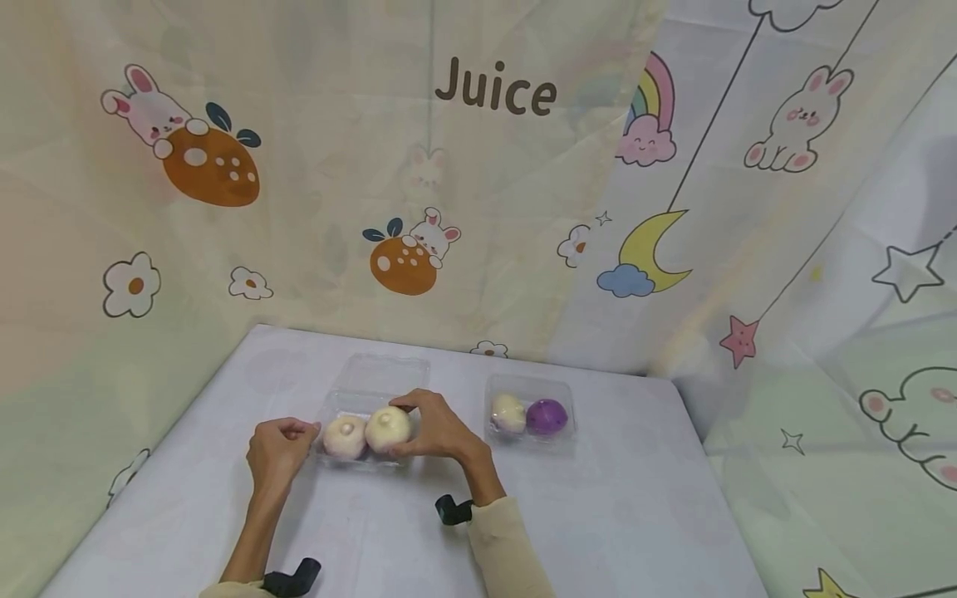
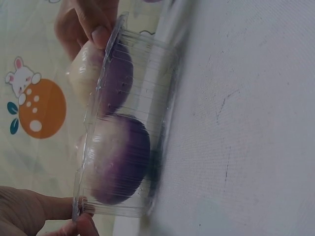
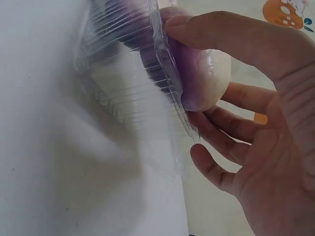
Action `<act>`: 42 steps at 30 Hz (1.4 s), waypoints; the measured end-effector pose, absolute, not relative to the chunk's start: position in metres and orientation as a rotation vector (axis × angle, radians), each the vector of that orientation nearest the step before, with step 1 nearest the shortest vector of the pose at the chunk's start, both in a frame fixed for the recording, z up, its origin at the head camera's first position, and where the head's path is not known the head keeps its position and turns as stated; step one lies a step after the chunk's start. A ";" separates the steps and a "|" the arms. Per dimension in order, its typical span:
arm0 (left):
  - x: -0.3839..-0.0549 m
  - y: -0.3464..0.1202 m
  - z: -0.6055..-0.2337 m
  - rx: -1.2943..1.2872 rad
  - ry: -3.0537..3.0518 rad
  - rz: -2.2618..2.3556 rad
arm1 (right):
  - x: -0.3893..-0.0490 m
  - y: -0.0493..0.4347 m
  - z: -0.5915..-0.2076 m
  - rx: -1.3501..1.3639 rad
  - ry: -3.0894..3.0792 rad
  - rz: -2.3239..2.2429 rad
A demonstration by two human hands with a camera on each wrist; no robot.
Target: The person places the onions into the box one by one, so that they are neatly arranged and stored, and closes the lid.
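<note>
A clear plastic clamshell box stands on the table with its lid folded back behind it. Two round purple-and-cream turnips, cream ends and nubs upward, sit in it: a left one and a right one. My right hand grips the right turnip from the side, thumb in front and fingers behind; the right wrist view shows this turnip partly above the rim. At the box's left edge, my left hand pinches the rim between thumb and finger.
Another clear box stands to the right at the back, holding a cream-topped turnip and a purple one. A white cloth covers the table. Printed curtains hang close behind and at both sides.
</note>
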State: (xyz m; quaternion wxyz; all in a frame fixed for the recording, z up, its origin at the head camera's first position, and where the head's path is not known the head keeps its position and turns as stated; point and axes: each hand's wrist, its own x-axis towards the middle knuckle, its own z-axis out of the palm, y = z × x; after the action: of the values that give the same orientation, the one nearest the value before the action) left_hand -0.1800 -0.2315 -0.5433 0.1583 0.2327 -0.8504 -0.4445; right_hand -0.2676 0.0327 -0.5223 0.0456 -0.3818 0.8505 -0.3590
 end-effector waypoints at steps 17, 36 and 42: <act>-0.182 -0.230 -0.545 0.663 -2.422 -1.278 | -0.265 0.027 -0.516 -1.158 2.700 -0.896; -0.182 -0.230 -0.543 0.662 -2.433 -1.265 | -0.270 0.016 -0.512 -1.149 2.679 -0.802; -0.182 -0.231 -0.545 0.668 -2.434 -1.262 | -0.268 0.015 -0.511 -1.162 2.692 -0.775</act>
State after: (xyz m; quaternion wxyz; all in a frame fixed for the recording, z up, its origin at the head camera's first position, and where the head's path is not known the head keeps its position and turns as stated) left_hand -0.1821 -0.2308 -0.5447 0.1589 0.2338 -0.8516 -0.4415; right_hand -0.2680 0.0152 -0.5112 0.0544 -0.3825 0.8864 -0.2550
